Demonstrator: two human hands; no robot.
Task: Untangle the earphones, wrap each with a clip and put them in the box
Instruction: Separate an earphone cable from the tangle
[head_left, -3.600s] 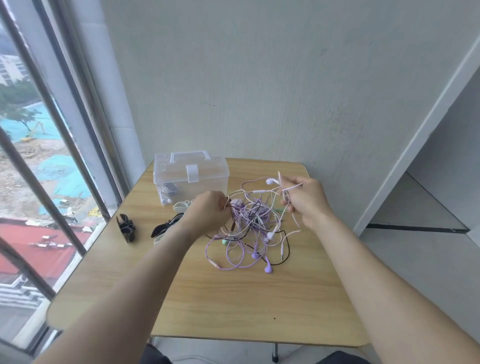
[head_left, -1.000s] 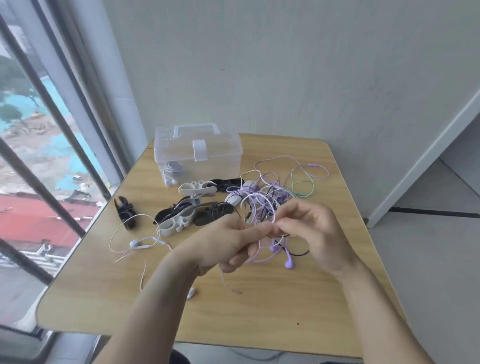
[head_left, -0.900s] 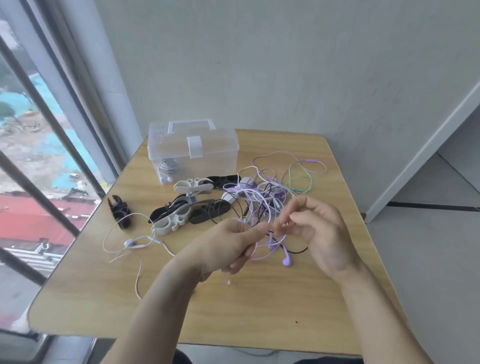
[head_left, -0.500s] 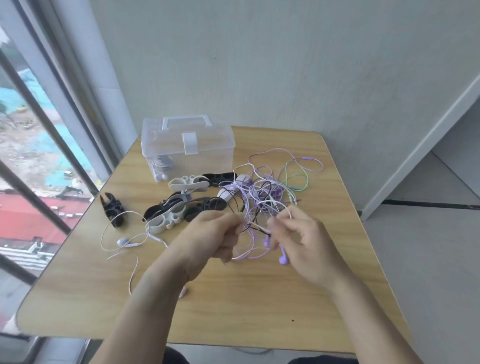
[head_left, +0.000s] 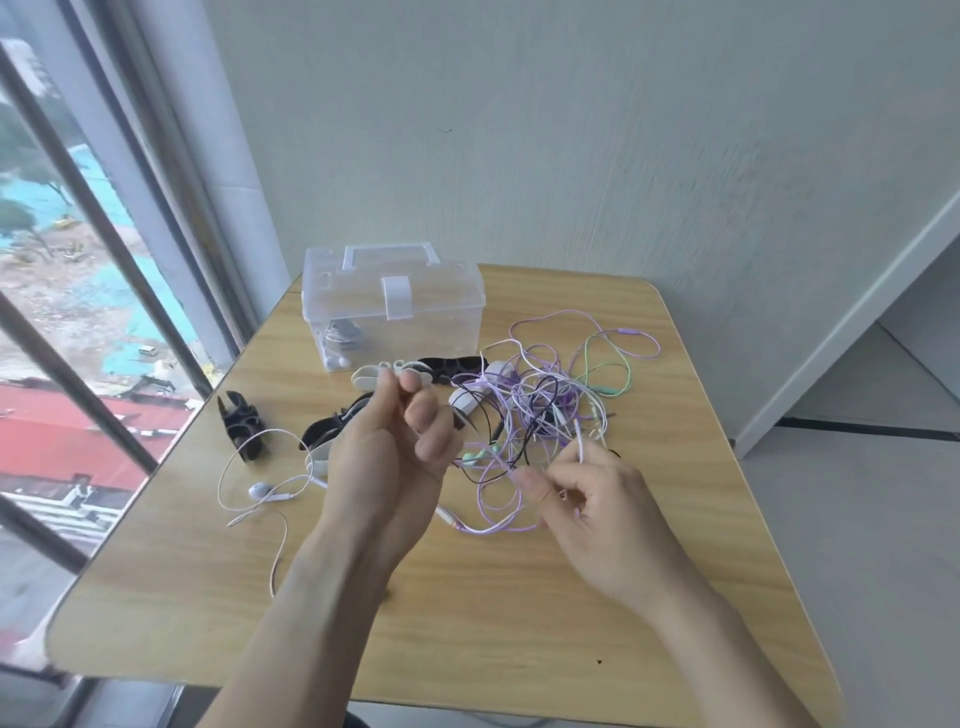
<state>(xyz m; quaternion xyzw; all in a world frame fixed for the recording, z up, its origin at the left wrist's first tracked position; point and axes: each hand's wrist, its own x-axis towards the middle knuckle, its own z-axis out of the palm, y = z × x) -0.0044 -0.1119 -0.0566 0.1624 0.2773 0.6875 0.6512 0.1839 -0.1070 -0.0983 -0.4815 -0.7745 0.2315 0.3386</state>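
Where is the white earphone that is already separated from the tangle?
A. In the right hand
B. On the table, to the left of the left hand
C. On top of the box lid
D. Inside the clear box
B: the white earphone lies loose on the table, left of the left hand and apart from the tangle.

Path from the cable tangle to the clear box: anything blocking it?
Yes. The clear box has its lid down with the latch over the front. White and black clips lie on the table between the cable tangle and the box.
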